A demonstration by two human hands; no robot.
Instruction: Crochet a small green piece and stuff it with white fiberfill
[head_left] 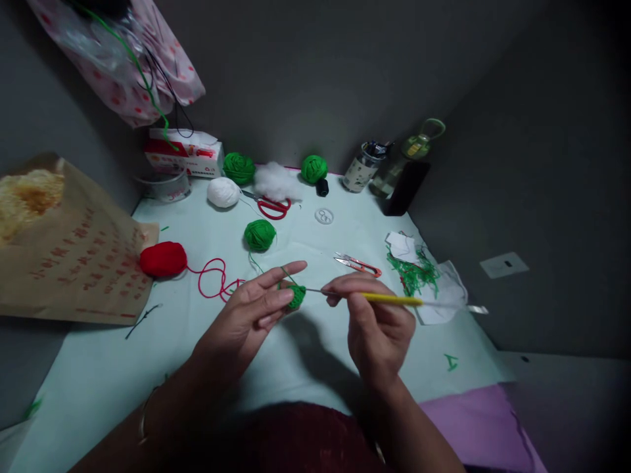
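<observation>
Yellow-handled hook (389,298) lies nearly level, tip to a green crochet piece (297,297)

We see the yellow-handled hook held above the counter (305,243), its long axis running side to side. The thin metal tip points left, meeting the right edge of the green crochet piece; the butt end points right and slightly nearer us. The fingers of the right hand (379,322) grip the handle much like a pen. Those of the left hand (251,305) pinch the small, rounded, knobbly green crochet piece, the index finger stretched out beside the strand that leads to a green yarn ball (259,235).

At left we make out rows of red Chinese handwriting-style characters on a brown paper bag (98,263) (the top line begins 小时候). The print on a red-and-white cardboard box (197,157) is too small for us to read. Beyond lie a smooth white ball (223,192), fluffy white stuffing (273,182) and red-handled scissors (275,209).
</observation>
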